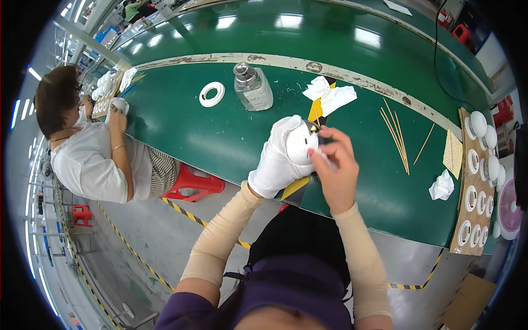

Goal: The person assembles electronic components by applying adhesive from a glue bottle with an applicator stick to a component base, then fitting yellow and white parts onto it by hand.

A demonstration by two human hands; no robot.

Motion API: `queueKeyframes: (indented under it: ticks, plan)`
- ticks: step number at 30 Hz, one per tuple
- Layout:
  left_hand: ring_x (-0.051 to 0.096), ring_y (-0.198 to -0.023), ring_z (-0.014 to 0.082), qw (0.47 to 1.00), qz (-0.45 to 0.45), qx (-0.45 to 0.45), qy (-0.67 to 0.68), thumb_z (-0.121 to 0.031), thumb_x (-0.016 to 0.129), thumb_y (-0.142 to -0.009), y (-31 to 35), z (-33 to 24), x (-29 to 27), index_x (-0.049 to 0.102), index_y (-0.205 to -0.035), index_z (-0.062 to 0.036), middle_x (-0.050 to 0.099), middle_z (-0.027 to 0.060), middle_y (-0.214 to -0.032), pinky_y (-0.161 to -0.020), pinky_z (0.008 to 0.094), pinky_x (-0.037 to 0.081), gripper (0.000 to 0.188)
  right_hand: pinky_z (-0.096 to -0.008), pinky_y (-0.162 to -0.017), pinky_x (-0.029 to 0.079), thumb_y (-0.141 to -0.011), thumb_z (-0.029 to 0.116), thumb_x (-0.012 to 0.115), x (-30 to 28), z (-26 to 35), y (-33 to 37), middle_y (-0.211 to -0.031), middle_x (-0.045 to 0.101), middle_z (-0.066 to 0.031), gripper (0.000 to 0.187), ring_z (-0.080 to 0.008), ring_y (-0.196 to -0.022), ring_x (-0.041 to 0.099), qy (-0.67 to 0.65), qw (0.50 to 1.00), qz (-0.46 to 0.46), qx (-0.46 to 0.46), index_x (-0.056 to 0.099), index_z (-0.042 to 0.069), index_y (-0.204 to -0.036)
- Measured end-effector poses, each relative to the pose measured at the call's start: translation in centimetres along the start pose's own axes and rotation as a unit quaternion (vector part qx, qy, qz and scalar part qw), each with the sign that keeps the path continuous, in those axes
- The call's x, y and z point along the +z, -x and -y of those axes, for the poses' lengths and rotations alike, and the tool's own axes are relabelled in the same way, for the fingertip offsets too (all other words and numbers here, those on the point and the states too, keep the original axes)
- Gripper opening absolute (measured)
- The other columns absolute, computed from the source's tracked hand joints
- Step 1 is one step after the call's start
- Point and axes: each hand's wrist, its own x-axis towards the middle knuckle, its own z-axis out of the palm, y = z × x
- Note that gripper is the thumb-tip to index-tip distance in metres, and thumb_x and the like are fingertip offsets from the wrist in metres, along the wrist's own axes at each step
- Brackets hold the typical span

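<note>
My left hand point(273, 162), in a white glove, is wrapped round a white round plastic housing point(301, 144) with small dark slots in its face. It is held above the near edge of the green table. Against the right side of the housing, my bare right hand point(340, 171) has its thumb and fingers drawn together. Something pale and blurred shows between those fingers, too smeared to name. Beyond both hands stand a clear bottle point(254, 91) with a metal top and a white ring point(212, 94) lying flat.
Crumpled white tissues point(336, 99), thin wooden sticks point(397, 137) and a tissue ball point(441, 185) lie on the green table point(363, 203). A cardboard board point(461, 217) at right carries several white rings and domes. On the left a co-worker point(91, 148) sits near a red stool point(199, 181).
</note>
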Motion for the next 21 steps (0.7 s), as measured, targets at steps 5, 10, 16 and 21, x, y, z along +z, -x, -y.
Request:
queueKeyframes:
  ticks: [5, 10, 16, 21]
  plan:
    - [0.058, -0.11, 0.0311, 1.0, -0.001, -0.01, 0.02, -0.02, 0.089, -0.062, -0.2, -0.4, -0.1, 0.037, -0.132, -0.0068, 0.048, 0.0163, -0.127, -0.092, 0.037, 0.049, 0.089, -0.0306, -0.09, 0.049, -0.083, -0.005, 0.067, -0.1, 0.2, -0.1, -0.122, 0.054, -0.013, 0.011, -0.0211, -0.114, 0.056, -0.042, 0.998, 0.003, 0.05, 0.056, -0.005, -0.088]
    - [0.058, -0.11, 0.0294, 0.999, -0.009, 0.008, -0.046, -0.023, 0.091, -0.061, -0.4, -1.3, 0.0, 0.037, -0.132, -0.0068, 0.05, 0.0148, -0.125, -0.092, 0.0362, 0.049, 0.09, -0.0268, -0.085, 0.047, -0.088, 0.003, 0.064, 0.1, 0.3, -1.3, -0.112, 0.063, -0.0115, 0.017, -0.0169, -0.104, 0.059, 0.02, 0.999, -0.029, 0.015, 0.059, -0.006, -0.101]
    - [0.057, -0.111, 0.0197, 0.999, 0.027, 0.018, -0.03, -0.01, 0.086, -0.067, -0.2, -0.9, -0.5, 0.028, -0.139, -0.0088, 0.053, 0.0115, -0.124, -0.094, 0.0336, 0.05, 0.092, -0.0318, -0.085, 0.05, -0.084, -0.001, 0.066, -1.3, 1.0, 0.2, -0.116, 0.063, -0.0199, 0.017, -0.0267, -0.102, 0.064, 0.069, 0.997, 0.014, -0.006, 0.062, -0.004, -0.1]
    - [0.058, -0.111, 0.0278, 1.0, 0.003, -0.003, -0.001, -0.019, 0.09, -0.062, 0.0, -0.6, -0.2, 0.037, -0.134, -0.0081, 0.049, 0.0136, -0.126, -0.094, 0.0356, 0.048, 0.091, -0.0324, -0.091, 0.05, -0.085, -0.001, 0.067, -0.4, 1.6, -0.1, -0.126, 0.058, -0.0197, 0.011, -0.0238, -0.113, 0.059, -0.08, 0.993, -0.012, 0.084, 0.062, -0.003, -0.094]
